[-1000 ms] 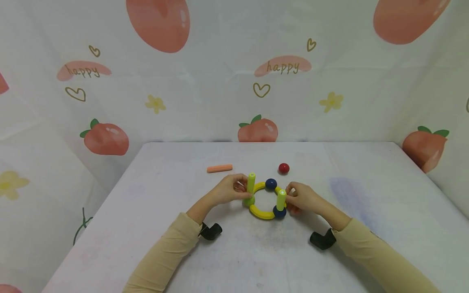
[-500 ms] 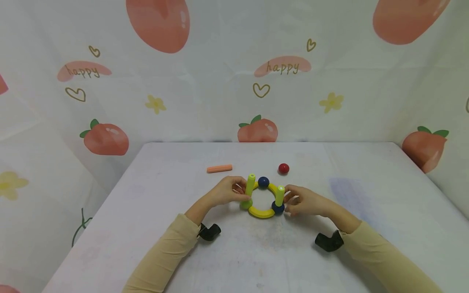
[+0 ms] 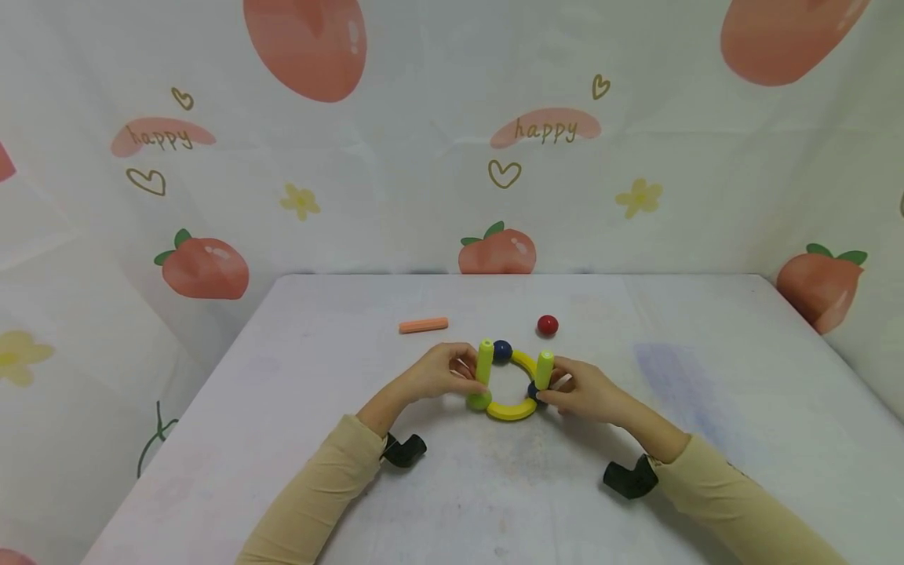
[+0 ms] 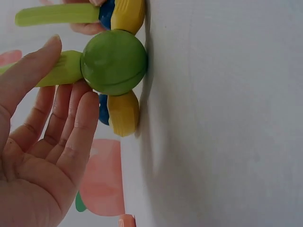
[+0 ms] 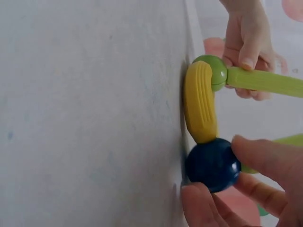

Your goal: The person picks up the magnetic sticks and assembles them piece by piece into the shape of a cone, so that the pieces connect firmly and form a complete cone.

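Note:
A ring of curved yellow rods [image 3: 512, 412] and balls lies on the table in the head view. At its left, a light-green rod [image 3: 484, 362] stands up from a green ball [image 4: 114, 61]. My left hand [image 3: 446, 370] holds that rod low down, thumb on one side and fingers on the other. At the ring's right, my right hand [image 3: 589, 391] pinches a navy ball [image 5: 213, 165] between thumb and fingers. A second light-green rod [image 3: 544, 369] rises from this ball. Another navy ball [image 3: 502, 351] sits at the ring's far side.
Behind the ring are a red ball [image 3: 547, 325] and a straight orange rod [image 3: 424, 325]. Black wrist-camera mounts [image 3: 406, 452] show below both wrists. A printed cloth backdrop [image 3: 395, 196] meets the white table [image 3: 452, 502] at its far edge.
The ring has turned slightly, its far navy ball shifting left. My right hand drew back from the ring's right side, then came in and took hold of the near navy ball.

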Demonstrator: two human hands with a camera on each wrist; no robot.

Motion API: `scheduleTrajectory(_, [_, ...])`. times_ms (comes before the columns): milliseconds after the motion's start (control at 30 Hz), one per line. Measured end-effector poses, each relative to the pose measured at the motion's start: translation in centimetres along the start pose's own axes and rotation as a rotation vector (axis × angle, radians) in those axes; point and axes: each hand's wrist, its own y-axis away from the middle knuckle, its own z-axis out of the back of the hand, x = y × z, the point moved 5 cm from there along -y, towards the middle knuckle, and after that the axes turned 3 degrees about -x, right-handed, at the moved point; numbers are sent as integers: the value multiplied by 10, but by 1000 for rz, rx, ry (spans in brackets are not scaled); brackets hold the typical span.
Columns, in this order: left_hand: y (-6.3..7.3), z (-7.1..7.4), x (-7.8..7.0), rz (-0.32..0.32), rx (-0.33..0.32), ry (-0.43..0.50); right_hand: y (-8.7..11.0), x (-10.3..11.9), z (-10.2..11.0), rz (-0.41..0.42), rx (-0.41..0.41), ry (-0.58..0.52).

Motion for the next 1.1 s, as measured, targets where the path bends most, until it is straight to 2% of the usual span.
scheduleTrajectory(200, [0,-8,-3,12,53,18,-2,0,5,9,-55,19])
scheduleTrajectory(533, [-2,-25,-13,-66,97,23,-12,-7,13,7,-98,40])
scheduleTrajectory(700, [0,-26,-17,-81,106,-14,-15,-8,15,1,-90,44])
scheduleTrajectory(800, [1,-18,-17,-87,80,-55,-16,-9,16,-14,-83,41])
scheduleTrajectory(867, [1,-9,-15,-86,40,-93,-16,-9,16,-19,-76,44])
scheduleTrajectory(967, [-1,10,-9,-76,-38,-143,-17,-10,16,-23,-73,43])
scheduleTrajectory(1100, [-5,40,5,-23,-173,-204,-18,-12,16,-24,-70,46])
